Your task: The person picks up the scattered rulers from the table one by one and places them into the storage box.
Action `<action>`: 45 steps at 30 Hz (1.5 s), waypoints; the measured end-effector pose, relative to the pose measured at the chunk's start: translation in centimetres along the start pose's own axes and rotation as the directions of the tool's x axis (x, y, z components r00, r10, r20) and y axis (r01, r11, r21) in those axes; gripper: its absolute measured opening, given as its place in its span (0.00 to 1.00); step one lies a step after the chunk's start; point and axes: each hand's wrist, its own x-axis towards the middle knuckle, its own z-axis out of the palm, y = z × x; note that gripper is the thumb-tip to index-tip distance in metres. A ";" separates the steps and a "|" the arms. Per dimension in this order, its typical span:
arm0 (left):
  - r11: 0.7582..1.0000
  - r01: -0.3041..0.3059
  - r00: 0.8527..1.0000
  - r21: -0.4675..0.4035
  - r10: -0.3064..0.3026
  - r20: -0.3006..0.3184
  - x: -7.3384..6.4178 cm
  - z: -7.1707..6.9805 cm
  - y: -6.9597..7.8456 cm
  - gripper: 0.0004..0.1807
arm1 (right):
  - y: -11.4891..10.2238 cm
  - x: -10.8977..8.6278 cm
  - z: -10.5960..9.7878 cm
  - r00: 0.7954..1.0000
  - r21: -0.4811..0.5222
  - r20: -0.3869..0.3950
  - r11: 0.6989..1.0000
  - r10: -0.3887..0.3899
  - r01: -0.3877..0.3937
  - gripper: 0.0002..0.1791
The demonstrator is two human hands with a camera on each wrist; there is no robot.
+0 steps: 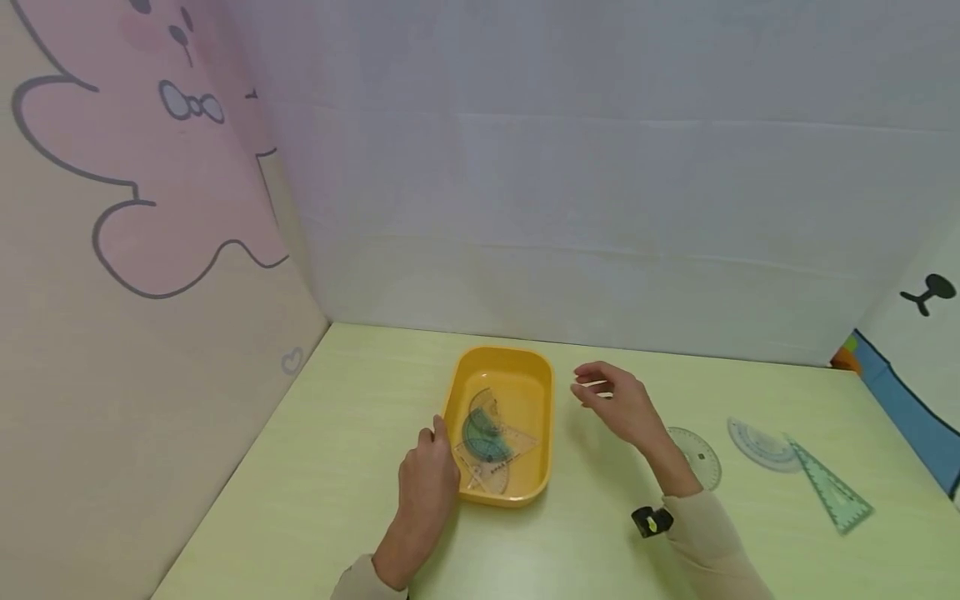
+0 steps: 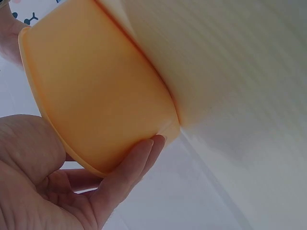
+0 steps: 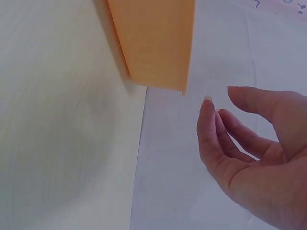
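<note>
A yellow plastic tray (image 1: 504,502) stands on the table, and clear drawing tools lie inside it. Among them are a teal protractor (image 1: 480,437), a clear set square (image 1: 521,442) and other clear protractors, overlapping one another. My left hand (image 1: 429,477) grips the tray's left side near the front corner. In the left wrist view, fingers (image 2: 127,170) lie against the outer wall, with the thumb over at the rim. My right hand (image 1: 618,404) hangs to the right of the tray, fingers (image 3: 207,129) loosely bent, thumb apart from them and nothing between.
Right of the tray, a clear round protractor (image 1: 699,454) lies partly behind the right forearm. Farther right are a clear half-circle protractor (image 1: 761,447) and a green set square (image 1: 831,487). White wall sheets (image 1: 570,208) border the pale table (image 1: 300,492) at the back.
</note>
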 end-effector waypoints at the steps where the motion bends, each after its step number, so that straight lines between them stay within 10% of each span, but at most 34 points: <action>1: 1.000 0.001 1.000 0.000 -0.001 0.002 0.0 0.0 0.0 0.23 | 0.1 -0.1 -0.2 1.000 -0.009 -0.002 1.000 -0.001 0.001 0.18; 45: 1.000 0.011 1.000 -0.009 -0.011 0.004 0.0 0.0 0.1 0.23 | 6.1 -5.0 -7.2 0.984 -0.237 0.030 0.958 0.176 -0.164 0.25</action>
